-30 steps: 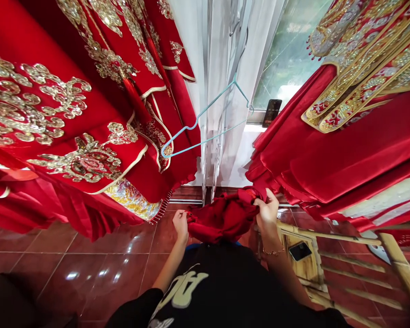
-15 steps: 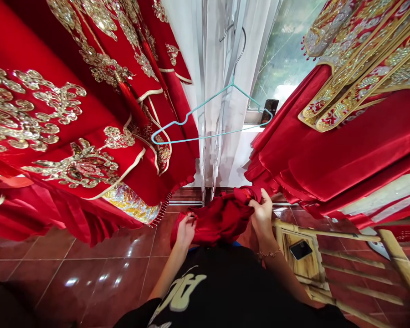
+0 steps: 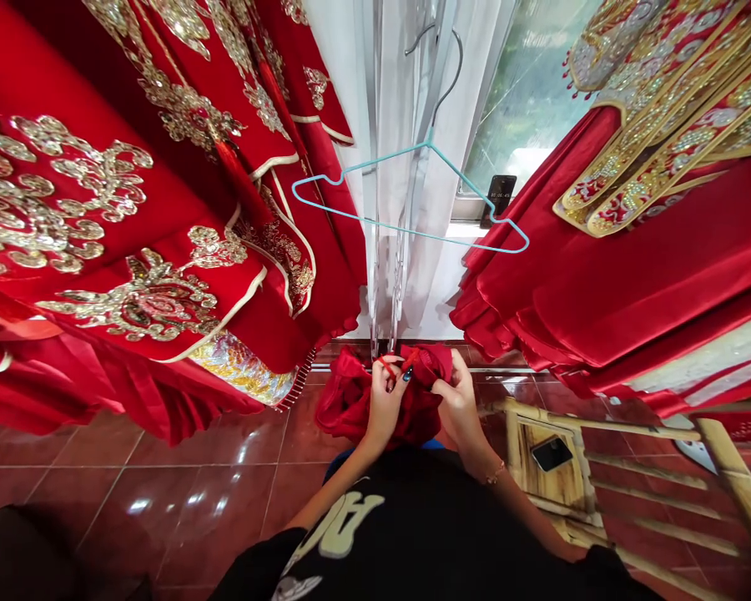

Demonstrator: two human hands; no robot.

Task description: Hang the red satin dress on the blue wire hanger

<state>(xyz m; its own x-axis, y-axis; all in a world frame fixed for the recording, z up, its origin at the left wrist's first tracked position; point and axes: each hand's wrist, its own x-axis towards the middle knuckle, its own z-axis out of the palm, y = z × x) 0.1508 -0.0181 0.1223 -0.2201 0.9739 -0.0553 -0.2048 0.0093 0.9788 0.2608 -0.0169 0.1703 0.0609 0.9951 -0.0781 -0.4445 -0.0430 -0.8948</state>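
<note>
Here, a bunch of red cloth (image 3: 344,409) is held low

The red cloth is down in front of the person's black shirt (image 3: 463,526), above the shiny floor (image 3: 213,501). Its long way runs from side to side, and the right end sits a bit higher than the left. It is so crumpled that I cannot tell which end is its top.

The left hand (image 3: 385,409) is over the middle of the cloth, with its grip pinched small on the red stuff. A thin, bright red strip (image 3: 385,366) shows by those fingers. The right hand (image 3: 460,409) has the right edge, and its grip is closed on the cloth between thumb and fingers. Both hands hide part of it.

Past the cloth, a light blue hanger (image 3: 429,145) hangs with its hook up and its long bar slanting down to the right. It is in front of shiny metal poles (image 3: 374,167). Big red clothes (image 3: 163,200) crowd in on the left, and more red clothes (image 3: 613,300) hang on the right. One phone (image 3: 499,200) stands tilted near the window (image 3: 531,108). Another phone (image 3: 551,453) lies flat on a bamboo chair (image 3: 638,429) near the right arm.

The cloth is soft, dark and full of folds. The left clothes have curly, sparkly shapes, and the right ones have gold beads. The chair is made of round, yellow sticks, and the floor is square red tiles.
</note>
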